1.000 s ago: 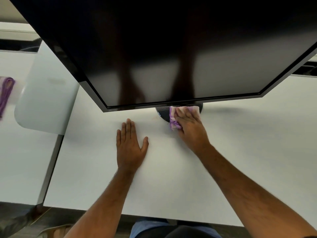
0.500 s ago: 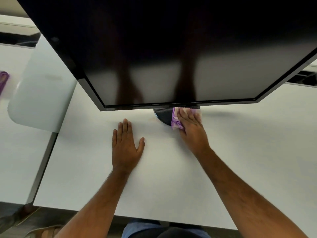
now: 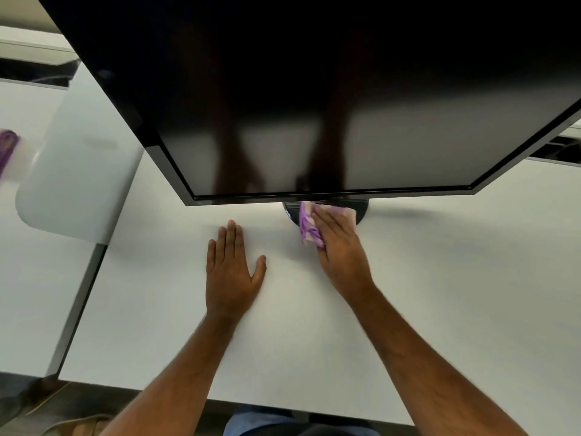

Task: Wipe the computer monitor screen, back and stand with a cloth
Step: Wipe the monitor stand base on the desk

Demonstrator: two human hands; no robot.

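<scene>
A large black monitor (image 3: 314, 89) fills the top of the view, its dark screen reflecting both my arms. Under its lower edge the round black stand base (image 3: 290, 212) peeks out on the white desk (image 3: 456, 294). My right hand (image 3: 341, 247) presses a purple and pink cloth (image 3: 306, 226) flat onto that base, fingers stretched over the cloth. My left hand (image 3: 231, 269) lies flat on the desk to the left of the base, palm down, fingers together, holding nothing. Most of the stand is hidden by the screen.
A white rounded panel (image 3: 78, 171) stands at the left beside the desk's edge. A purple object (image 3: 6, 149) lies on the neighbouring white surface at far left. The desk's near edge runs along the bottom, with the floor below.
The right hand with the cloth has shifted slightly across the stand base, the cloth now showing more to the left. The left hand stays flat on the desk.
</scene>
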